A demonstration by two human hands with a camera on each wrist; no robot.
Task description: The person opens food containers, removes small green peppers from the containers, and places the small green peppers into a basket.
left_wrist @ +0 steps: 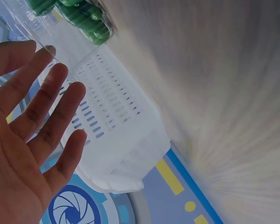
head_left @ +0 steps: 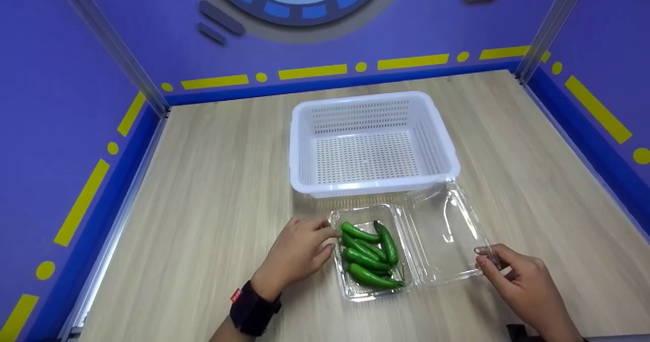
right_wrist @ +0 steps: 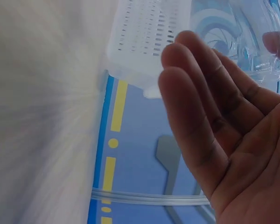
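Several green chili peppers (head_left: 373,258) lie in the base of a clear plastic clamshell box (head_left: 350,293), which stands open on the table. To the box's right, the transparent lid (head_left: 442,235) leans up at a slant, its far corner by the basket. My right hand (head_left: 528,281) pinches the lid's near right corner between thumb and index finger; in the right wrist view the other fingers (right_wrist: 189,112) extend loosely. My left hand (head_left: 299,250) is at the box's left rim, fingertips touching or almost touching it. Its fingers (left_wrist: 60,112) are spread and relaxed in the left wrist view.
A white perforated plastic basket (head_left: 376,185) stands just behind the box, with nothing seen inside. Blue-purple panels (head_left: 304,52) with yellow marks border the wooden table (head_left: 218,179) at the back and both sides.
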